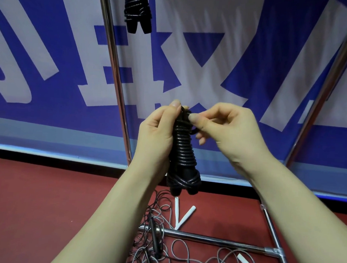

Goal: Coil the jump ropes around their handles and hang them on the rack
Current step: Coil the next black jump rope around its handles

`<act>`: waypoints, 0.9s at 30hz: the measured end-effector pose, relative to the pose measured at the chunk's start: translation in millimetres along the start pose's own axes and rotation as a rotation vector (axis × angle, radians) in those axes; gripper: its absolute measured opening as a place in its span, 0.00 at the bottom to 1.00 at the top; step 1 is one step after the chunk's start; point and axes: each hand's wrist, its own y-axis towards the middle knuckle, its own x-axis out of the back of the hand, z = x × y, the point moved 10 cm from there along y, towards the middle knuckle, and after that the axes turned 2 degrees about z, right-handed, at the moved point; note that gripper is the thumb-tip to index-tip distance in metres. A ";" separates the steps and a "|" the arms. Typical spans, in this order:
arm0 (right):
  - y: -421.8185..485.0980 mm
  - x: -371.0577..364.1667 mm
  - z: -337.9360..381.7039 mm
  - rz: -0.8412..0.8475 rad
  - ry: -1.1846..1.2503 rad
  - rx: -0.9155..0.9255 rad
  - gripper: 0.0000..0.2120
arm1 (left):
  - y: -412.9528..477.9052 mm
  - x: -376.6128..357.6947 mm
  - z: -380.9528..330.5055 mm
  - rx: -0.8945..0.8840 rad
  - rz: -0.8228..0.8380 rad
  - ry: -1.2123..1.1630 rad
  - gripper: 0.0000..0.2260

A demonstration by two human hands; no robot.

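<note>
- Both forearms rise from the lower edge and meet mid-frame before a blue-and-white banner (254,55).
- The left hand (158,128) stands upright, thumb raised, and grips the black jump rope (184,158) — glossy cord wound in tight rings round its paired handles and crossed near their lower ends.
- The right hand (229,132) tilts inward; its fingers (197,119) pinch what appears to be the cord's loose end at the bundle's top, the others loosely curled.
- A second coiled black rope (137,9) hangs upper left beside a pole of the chrome rack (115,77).
- On the red floor (42,204) — tangled grey and black ropes (161,242) and white handles (183,215), draped over the rack's base bar.
</note>
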 end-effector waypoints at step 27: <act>-9.6 -26.0 -44.2 0.216 0.068 -0.252 0.27 | 3.4 16.7 5.5 0.120 -0.002 0.139 0.01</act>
